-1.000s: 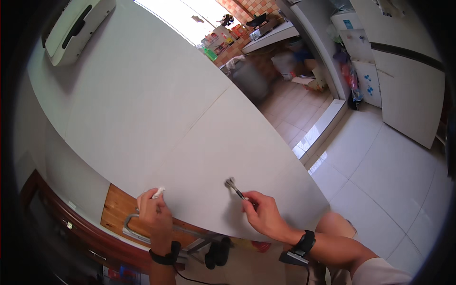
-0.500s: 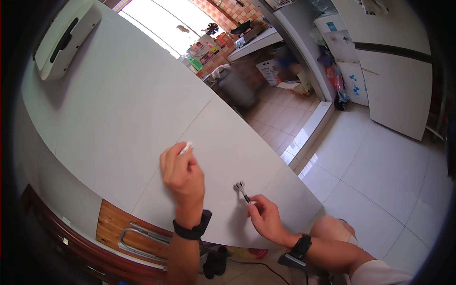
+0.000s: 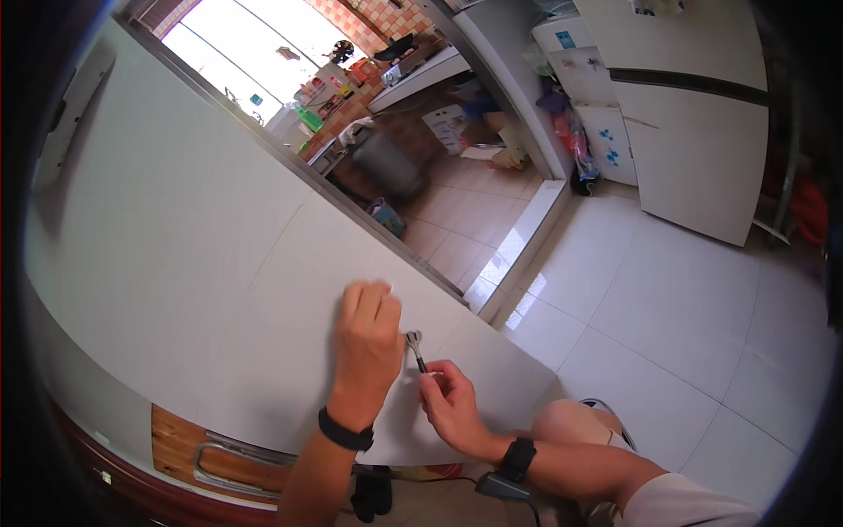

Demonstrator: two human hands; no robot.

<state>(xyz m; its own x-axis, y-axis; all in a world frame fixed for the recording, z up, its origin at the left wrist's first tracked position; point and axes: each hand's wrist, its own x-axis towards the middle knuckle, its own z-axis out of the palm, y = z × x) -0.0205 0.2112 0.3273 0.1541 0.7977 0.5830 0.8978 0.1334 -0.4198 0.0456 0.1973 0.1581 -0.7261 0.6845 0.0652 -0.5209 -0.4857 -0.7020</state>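
My right hand (image 3: 452, 408) pinches the dark handle of a small metal tool (image 3: 415, 346) with a forked, shiny head pointing up and away from me. Just left of that head is my left hand (image 3: 367, 338), its fingers curled together and slightly blurred. A bit of white, like a crumpled tissue (image 3: 388, 286), peeks out at its fingertips; the rest is hidden in the hand. Both hands are over a broad white surface (image 3: 211, 290), and a dark band circles each wrist.
A white appliance (image 3: 75, 123) is at the far left. Beyond the surface's right edge lies a tiled floor (image 3: 667, 290), with a white refrigerator (image 3: 702, 149) at the right. A grey gas cylinder (image 3: 391, 164) stands through the doorway. Metal tubing (image 3: 233, 465) shows at the lower left.
My left hand has come rightward, close to the tool's forked head, and less of the white tissue shows. My right hand still holds the tool. The whole view has shifted.
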